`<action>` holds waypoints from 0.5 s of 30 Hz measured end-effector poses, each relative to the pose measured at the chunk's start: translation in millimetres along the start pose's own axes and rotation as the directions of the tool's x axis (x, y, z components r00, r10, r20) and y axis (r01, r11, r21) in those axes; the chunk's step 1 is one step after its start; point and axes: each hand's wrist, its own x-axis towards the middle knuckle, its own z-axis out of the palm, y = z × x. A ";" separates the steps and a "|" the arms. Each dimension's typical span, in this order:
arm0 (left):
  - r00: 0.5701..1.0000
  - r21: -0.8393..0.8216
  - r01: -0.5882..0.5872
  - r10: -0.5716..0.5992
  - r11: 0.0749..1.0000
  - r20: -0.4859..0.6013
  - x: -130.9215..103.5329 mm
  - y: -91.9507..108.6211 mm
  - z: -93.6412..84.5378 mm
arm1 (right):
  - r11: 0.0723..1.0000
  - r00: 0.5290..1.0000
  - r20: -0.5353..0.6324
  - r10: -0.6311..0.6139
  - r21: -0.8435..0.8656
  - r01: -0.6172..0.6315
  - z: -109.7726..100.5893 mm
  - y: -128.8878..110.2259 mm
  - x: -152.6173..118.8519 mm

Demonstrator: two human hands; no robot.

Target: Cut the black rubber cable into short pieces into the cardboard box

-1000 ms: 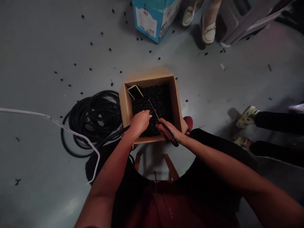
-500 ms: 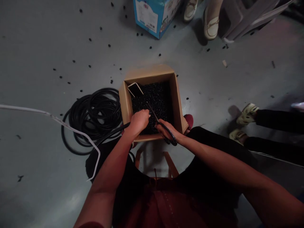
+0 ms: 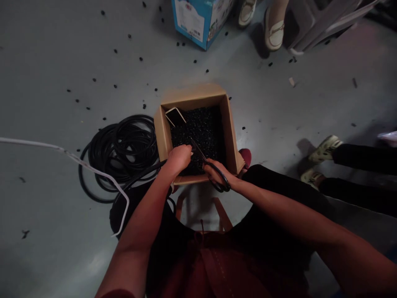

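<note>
My left hand (image 3: 180,158) is closed around a black rubber hose (image 3: 151,168), whose free end is hidden at the fingers. The hose trails left to a loose black coil (image 3: 124,151) on the floor. In my right hand (image 3: 216,170) is a pair of scissors (image 3: 221,182); the blades point up and left, close to the left fingertips. Both hands are over the near part of an open cardboard box (image 3: 228,128). Small black pieces (image 3: 204,122) fill its bottom. A dark, pale-edged rectangular object (image 3: 175,117) rests in its far left corner.
Black pieces lie scattered on the grey floor. A blue carton (image 3: 192,22) stands ahead, beside a person's shoes (image 3: 275,35) and a plastic stool (image 3: 313,25). Another person's shoes (image 3: 324,149) are at right. A white cable (image 3: 77,157) crosses at left.
The scissors' handle loops are spread wider than before. Both hands stay over the box, and the whole view has shifted slightly.
</note>
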 end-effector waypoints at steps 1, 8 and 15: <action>1.000 -0.003 -0.002 0.002 1.000 0.004 0.3 -0.2 0.3 | 0.999 1.000 0.007 0.020 0.029 -0.020 0.2 -1.3 -0.6; 0.985 -0.319 -0.028 -0.028 0.947 -0.170 1.1 -6.3 -13.5 | 0.926 0.985 0.058 0.161 0.336 -0.171 -9.5 -20.8 -0.8; 0.937 -0.652 -0.163 -0.092 0.741 -0.338 1.4 -20.0 -26.7 | 0.953 0.997 -0.062 -0.034 0.299 0.051 -27.3 -39.8 2.3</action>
